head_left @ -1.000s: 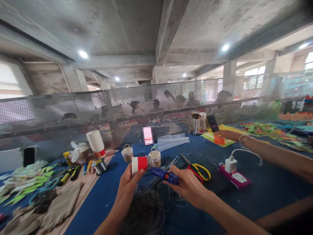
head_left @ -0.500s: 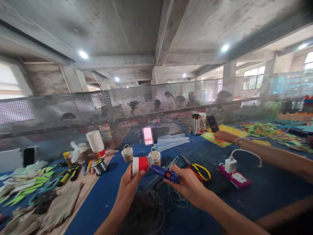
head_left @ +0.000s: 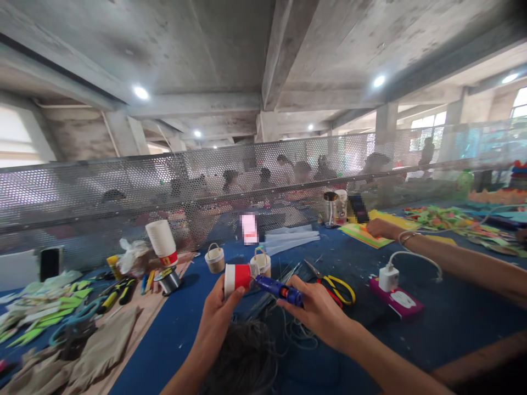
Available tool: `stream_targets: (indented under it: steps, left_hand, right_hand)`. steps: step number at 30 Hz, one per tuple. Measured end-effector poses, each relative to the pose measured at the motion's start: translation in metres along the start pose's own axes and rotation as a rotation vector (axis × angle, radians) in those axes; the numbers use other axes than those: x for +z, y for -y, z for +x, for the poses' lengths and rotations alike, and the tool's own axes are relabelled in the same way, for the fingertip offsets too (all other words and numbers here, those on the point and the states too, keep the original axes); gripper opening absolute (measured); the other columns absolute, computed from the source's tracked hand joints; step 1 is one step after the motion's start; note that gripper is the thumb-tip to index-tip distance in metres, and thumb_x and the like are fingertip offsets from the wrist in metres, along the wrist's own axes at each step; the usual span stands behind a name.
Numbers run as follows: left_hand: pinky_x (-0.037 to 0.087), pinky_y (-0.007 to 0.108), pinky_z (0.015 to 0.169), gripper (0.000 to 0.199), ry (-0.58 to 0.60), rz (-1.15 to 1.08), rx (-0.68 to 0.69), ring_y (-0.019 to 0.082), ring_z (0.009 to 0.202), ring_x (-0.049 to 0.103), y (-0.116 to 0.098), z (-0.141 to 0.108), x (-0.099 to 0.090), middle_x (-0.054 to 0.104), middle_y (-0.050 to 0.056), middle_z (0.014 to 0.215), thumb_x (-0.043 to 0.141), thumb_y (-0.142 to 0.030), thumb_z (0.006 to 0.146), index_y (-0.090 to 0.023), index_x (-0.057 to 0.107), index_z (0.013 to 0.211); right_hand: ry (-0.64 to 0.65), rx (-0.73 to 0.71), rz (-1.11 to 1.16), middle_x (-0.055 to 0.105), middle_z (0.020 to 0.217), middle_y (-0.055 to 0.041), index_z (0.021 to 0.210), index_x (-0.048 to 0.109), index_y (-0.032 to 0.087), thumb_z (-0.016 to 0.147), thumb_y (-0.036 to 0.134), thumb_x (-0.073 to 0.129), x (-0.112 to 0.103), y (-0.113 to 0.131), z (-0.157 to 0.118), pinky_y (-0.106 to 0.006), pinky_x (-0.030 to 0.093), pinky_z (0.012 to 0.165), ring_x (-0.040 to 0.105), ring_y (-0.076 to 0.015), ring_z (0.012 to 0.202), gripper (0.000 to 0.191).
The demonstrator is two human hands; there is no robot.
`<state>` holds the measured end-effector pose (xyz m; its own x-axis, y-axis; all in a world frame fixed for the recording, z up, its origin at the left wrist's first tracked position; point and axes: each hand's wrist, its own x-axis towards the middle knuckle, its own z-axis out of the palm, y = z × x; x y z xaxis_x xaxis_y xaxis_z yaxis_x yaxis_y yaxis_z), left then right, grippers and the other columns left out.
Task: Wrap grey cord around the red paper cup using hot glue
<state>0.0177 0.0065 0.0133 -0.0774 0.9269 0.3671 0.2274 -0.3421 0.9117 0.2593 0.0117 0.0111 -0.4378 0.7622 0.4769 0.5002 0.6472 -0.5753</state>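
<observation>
Just above the middle of a blue-covered surface (head_left: 158,334), the person's left hand (head_left: 217,308) has its grip closed round the base end of a red-and-white paper cup (head_left: 237,278), tipped on its side. The right hand's (head_left: 319,308) grip is clamped on a blue glue gun (head_left: 276,289), its nozzle pointing at the cup's far end; whether the tip touches is too small to tell.

Working so close calls for a steady cup, held firmly enough not to turn but lightly enough not to dent the thin wall. Fingers are best kept back from the nozzle, which may be hot, and the gun's angle even.

Behind the cup stand two small handled buckets (head_left: 214,260), one partly hidden. Right of the gun lie scissors with yellow-and-red handles (head_left: 346,289) and a magenta power bank (head_left: 405,303) with a white charger (head_left: 388,277) on it. Leftward are stacked paper cups (head_left: 160,241) and a work glove (head_left: 107,337). A co-worker's hand (head_left: 382,228) rests by coloured paper (head_left: 362,236). Beyond, a perforated metal screen (head_left: 135,192) runs beneath a bare concrete ceiling (head_left: 197,44).
</observation>
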Motion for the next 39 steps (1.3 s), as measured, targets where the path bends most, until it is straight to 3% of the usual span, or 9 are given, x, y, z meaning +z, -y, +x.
stream_targets:
  steps: [23,31,39]
  left_hand:
    - [0.047,0.031,0.084,0.037,-0.060,0.000,0.011,0.024,0.091,0.065,-0.0054,-0.0009,0.0013,0.073,0.004,0.100,0.061,-0.039,0.085,-0.016,0.062,0.114]
    - [0.048,0.033,0.084,0.038,-0.051,-0.006,0.006,0.025,0.089,0.064,-0.0069,-0.0007,0.0033,0.072,0.004,0.095,0.064,-0.039,0.082,-0.016,0.063,0.112]
    - [0.045,0.029,0.083,0.037,-0.014,-0.007,0.003,0.022,0.091,0.062,-0.0046,-0.0011,0.0010,0.071,0.002,0.099,0.062,-0.038,0.085,-0.017,0.060,0.116]
  right_hand:
    - [0.066,-0.021,-0.008,0.054,0.068,0.0051,0.082,0.044,0.023,0.094,0.043,0.054,0.0005,0.0007,-0.0005,-0.021,0.026,0.054,0.046,-0.0111,0.056,0.025]
    - [0.007,-0.011,0.001,0.051,0.065,0.0063,0.081,0.041,0.024,0.095,0.044,0.053,0.0033,-0.0022,-0.0022,-0.021,0.025,0.054,0.044,-0.0112,0.055,0.027]
    - [0.004,0.001,-0.051,0.056,0.067,0.0046,0.083,0.042,0.023,0.095,0.046,0.051,0.0031,-0.0040,-0.0011,-0.022,0.026,0.055,0.052,-0.0130,0.058,0.027]
